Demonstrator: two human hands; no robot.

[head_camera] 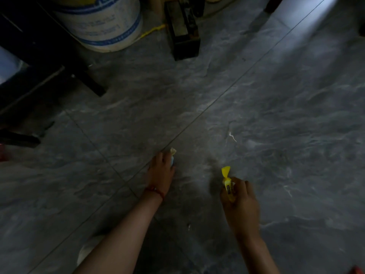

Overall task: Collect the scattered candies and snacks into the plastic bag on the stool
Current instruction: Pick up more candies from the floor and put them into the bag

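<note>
My left hand [161, 171], with a red thread band at the wrist, reaches down to the grey floor and its fingers curl round a pale wrapped candy [173, 155], whose twisted end sticks out above the fingers. My right hand [240, 198] holds a yellow wrapped candy [228, 180]; its twisted yellow end points up and a dark label shows. The stool and the plastic bag are not in view.
A white bucket with blue bands [106, 22] stands at the top left beside a dark furniture frame [45, 62]. A dark box [182, 30] with a yellow cord [152, 30] lies at the top centre. A small white scrap [232, 136] lies on the marbled grey floor tiles [276, 115]. A red object [3, 153] shows at the left edge.
</note>
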